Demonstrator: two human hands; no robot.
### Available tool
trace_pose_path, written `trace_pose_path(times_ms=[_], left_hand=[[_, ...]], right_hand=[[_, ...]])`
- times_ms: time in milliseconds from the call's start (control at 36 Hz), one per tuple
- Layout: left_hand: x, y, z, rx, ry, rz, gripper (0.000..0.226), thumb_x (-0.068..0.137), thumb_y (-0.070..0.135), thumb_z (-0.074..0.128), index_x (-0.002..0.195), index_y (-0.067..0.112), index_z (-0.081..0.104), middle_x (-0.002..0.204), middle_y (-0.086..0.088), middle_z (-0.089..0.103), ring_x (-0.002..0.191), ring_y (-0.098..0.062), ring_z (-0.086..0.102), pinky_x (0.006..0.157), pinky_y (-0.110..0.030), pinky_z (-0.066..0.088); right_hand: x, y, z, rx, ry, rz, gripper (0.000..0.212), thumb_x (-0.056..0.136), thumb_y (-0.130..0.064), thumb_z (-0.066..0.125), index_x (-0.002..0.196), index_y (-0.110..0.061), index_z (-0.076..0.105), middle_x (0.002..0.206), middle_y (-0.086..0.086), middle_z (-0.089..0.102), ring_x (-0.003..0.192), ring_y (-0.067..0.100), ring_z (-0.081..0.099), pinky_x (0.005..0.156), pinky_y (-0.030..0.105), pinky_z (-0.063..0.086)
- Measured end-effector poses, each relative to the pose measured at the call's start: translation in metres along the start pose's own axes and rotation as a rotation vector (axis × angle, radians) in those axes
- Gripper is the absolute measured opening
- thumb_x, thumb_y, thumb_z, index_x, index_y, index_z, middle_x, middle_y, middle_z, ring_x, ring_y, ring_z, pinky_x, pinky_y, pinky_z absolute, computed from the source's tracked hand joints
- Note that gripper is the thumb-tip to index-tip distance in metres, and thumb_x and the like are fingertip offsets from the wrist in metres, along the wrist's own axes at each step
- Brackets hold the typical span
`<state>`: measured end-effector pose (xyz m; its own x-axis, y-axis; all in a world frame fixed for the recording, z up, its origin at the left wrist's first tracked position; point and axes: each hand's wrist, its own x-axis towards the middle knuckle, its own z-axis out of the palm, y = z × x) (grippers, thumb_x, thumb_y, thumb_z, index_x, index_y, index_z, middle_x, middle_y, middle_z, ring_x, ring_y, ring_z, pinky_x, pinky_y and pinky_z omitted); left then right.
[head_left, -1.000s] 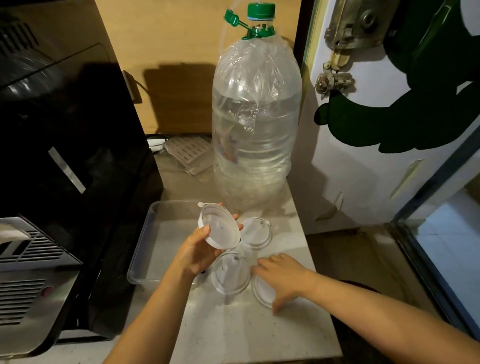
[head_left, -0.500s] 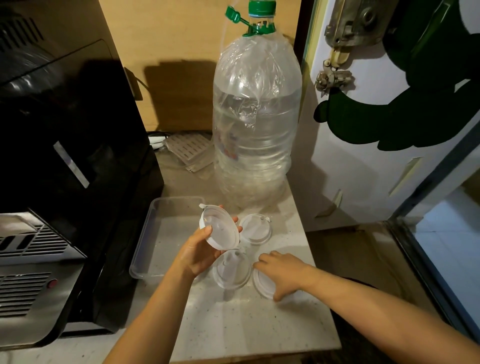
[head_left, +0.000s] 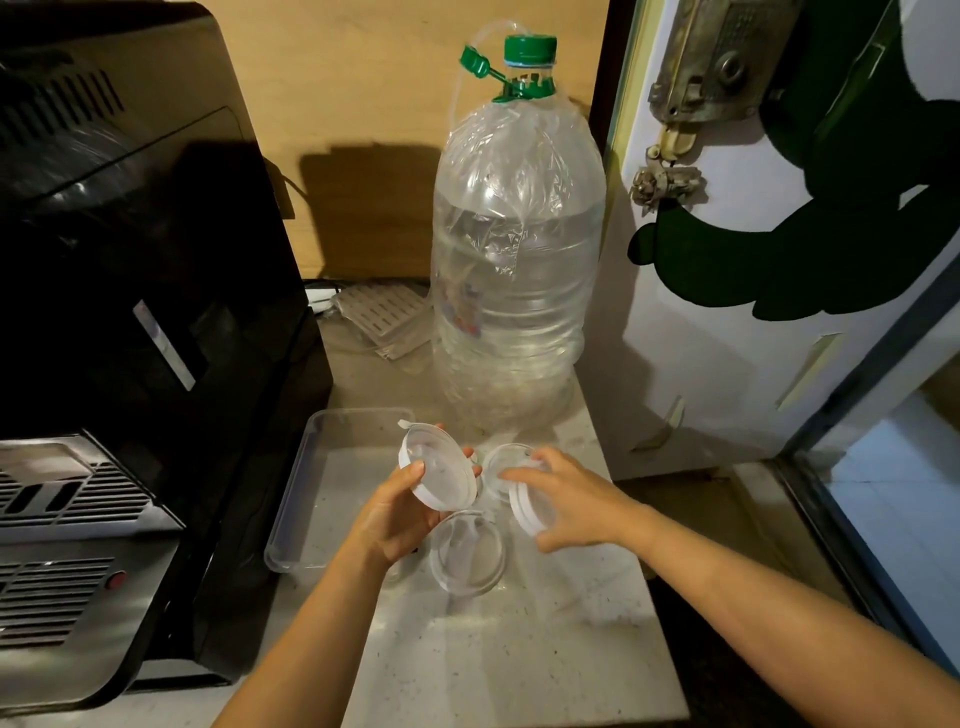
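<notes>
At frame centre, the left hand (head_left: 400, 514) grips a tilted round translucent white plastic lid (head_left: 439, 475), while the right hand (head_left: 576, 506) holds a second round white plastic lid (head_left: 530, 512) just right of it, above the speckled countertop (head_left: 519, 649).

A brown wall (head_left: 363, 104) stands behind the pale counter (head_left: 519, 654); a white door (head_left: 701, 374) with green paint is on the right.

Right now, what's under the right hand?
The right hand holds a tilted lid by its rim. A second lid lies on the counter beneath its fingertips, partly covered. The counter under the palm is hidden.
</notes>
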<state>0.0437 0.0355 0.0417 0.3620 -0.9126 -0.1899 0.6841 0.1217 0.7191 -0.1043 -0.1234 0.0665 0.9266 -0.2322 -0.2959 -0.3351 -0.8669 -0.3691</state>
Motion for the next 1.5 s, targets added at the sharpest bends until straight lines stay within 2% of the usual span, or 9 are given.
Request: trace_pose_path(times_ms=[278,389,611,694,833,1083,1250,1361,1500], left_hand=[[0.007,0.005,0.009,-0.069,0.037,0.015,0.097,0.019,0.041,0.092,0.106,0.017,0.058,0.102,-0.012,0.07,0.093,-0.029,0.068,0.074,-0.038,0.059],[0.012,0.009,0.025,-0.087,0.009,0.041,0.095,0.02,0.042,0.092,0.106,0.013,0.062,0.096,-0.011,0.074,0.089,-0.026,0.07,0.075,-0.038,0.057],[0.018,0.025,0.042,-0.154,-0.075,0.151,0.069,0.025,0.042,0.092,0.087,0.016,0.076,0.091,-0.008,0.075,0.081,-0.02,0.071,0.072,-0.036,0.058],[0.016,0.03,0.045,-0.177,-0.106,0.176,0.067,0.028,0.039,0.092,0.088,0.014,0.075,0.092,-0.011,0.075,0.081,-0.022,0.071,0.067,-0.033,0.06],[0.016,0.034,0.046,-0.215,-0.115,0.179,0.074,0.032,0.038,0.092,0.097,0.009,0.071,0.096,-0.013,0.073,0.086,-0.024,0.071,0.068,-0.032,0.06],[0.021,0.037,0.042,-0.235,-0.157,0.194,0.071,0.032,0.039,0.092,0.094,0.01,0.073,0.091,-0.01,0.073,0.083,-0.021,0.07,0.066,-0.03,0.059],[0.026,0.04,0.032,-0.18,-0.143,0.197,0.07,0.031,0.041,0.091,0.093,0.013,0.073,0.091,-0.008,0.071,0.084,-0.02,0.069,0.07,-0.031,0.057],[0.025,0.043,0.028,-0.142,-0.158,0.205,0.066,0.03,0.04,0.092,0.089,0.015,0.073,0.086,-0.004,0.072,0.081,-0.017,0.068,0.07,-0.029,0.056],[0.023,0.047,0.028,-0.089,-0.196,0.191,0.066,0.033,0.038,0.091,0.091,0.012,0.074,0.089,-0.005,0.074,0.085,-0.018,0.07,0.078,-0.033,0.056]], right_hand=[[0.009,-0.041,-0.073,0.44,0.466,-0.126,0.068,0.056,-0.03,0.072,0.116,-0.036,0.041,0.119,-0.004,0.033,0.11,0.014,0.04,0.085,0.018,0.036],[0.016,-0.059,-0.077,0.636,0.545,-0.137,0.06,0.052,-0.027,0.069,0.102,-0.025,0.035,0.105,0.003,0.042,0.094,0.018,0.045,0.08,0.032,0.044],[0.027,-0.07,-0.064,0.828,0.526,-0.105,0.068,0.046,-0.037,0.071,0.099,-0.012,0.037,0.105,0.008,0.048,0.094,0.028,0.053,0.084,0.045,0.05],[0.028,-0.068,-0.061,0.837,0.508,-0.124,0.077,0.045,-0.037,0.073,0.109,-0.006,0.041,0.108,0.003,0.048,0.102,0.023,0.053,0.08,0.033,0.051],[0.031,-0.064,-0.057,0.853,0.498,-0.17,0.078,0.04,-0.049,0.069,0.109,-0.027,0.039,0.102,-0.018,0.048,0.1,0.007,0.051,0.081,0.014,0.047],[0.038,-0.06,-0.048,0.92,0.395,-0.291,0.056,0.046,-0.037,0.076,0.091,-0.021,0.045,0.127,-0.015,0.045,0.116,0.007,0.05,0.086,0.018,0.052],[0.042,-0.061,-0.051,0.82,0.327,-0.275,0.072,0.049,-0.04,0.079,0.11,-0.051,0.042,0.133,-0.016,0.042,0.123,0.001,0.042,0.099,0.014,0.038],[0.044,-0.06,-0.051,0.717,0.27,-0.278,0.072,0.061,-0.029,0.078,0.112,-0.059,0.037,0.14,-0.021,0.028,0.122,-0.022,0.024,0.091,-0.007,0.026],[0.047,-0.063,-0.05,0.529,0.204,-0.282,0.065,0.075,-0.029,0.073,0.119,-0.056,0.034,0.156,-0.007,0.012,0.142,0.007,0.004,0.116,0.03,0.014]])
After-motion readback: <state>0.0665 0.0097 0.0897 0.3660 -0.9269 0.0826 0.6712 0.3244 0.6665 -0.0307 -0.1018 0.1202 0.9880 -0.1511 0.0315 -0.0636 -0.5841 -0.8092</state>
